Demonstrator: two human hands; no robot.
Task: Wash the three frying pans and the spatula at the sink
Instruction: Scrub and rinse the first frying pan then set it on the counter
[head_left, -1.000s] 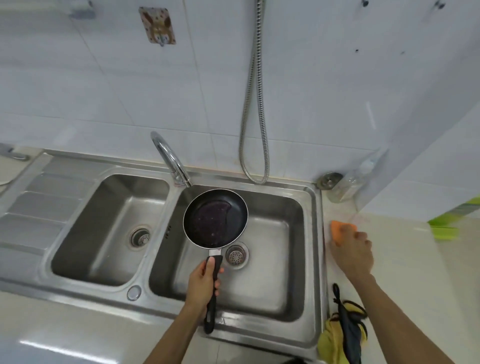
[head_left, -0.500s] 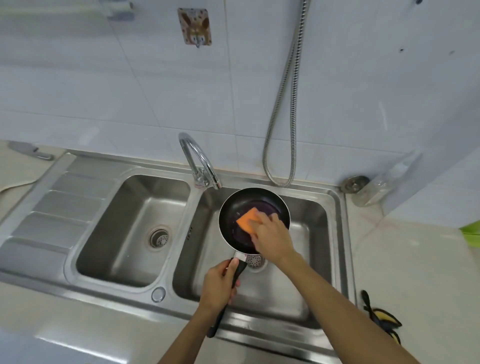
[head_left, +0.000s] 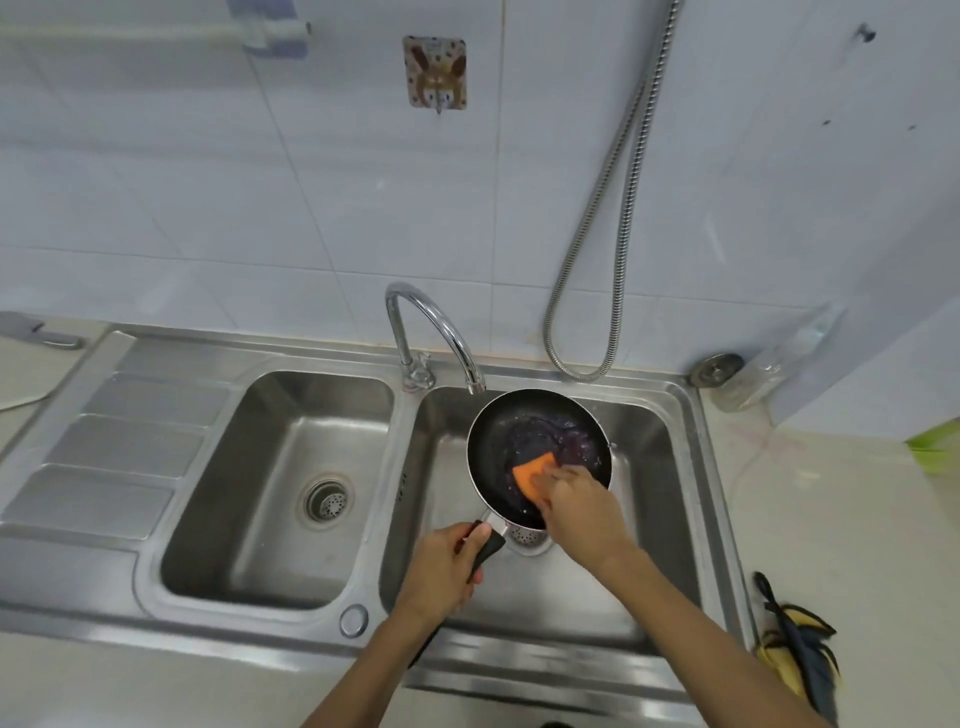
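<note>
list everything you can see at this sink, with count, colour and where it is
frying pan: 1, black, held over the right basin, under the spout
sponge: 1, orange, inside the pan
sink: 1 with two basins, steel, set in the counter
tap: 1, chrome, behind the divider
shower hose: 1, steel, looped on the wall
wall hook: 1, brown patterned, on the tiles
clear container: 1, see-through, back right of the counter
yellow and black bundle: 1, front right of the counter; cannot tell what it is
left hand: 1, grips the pan's handle
right hand: 1, holds the sponge in the pan
</note>
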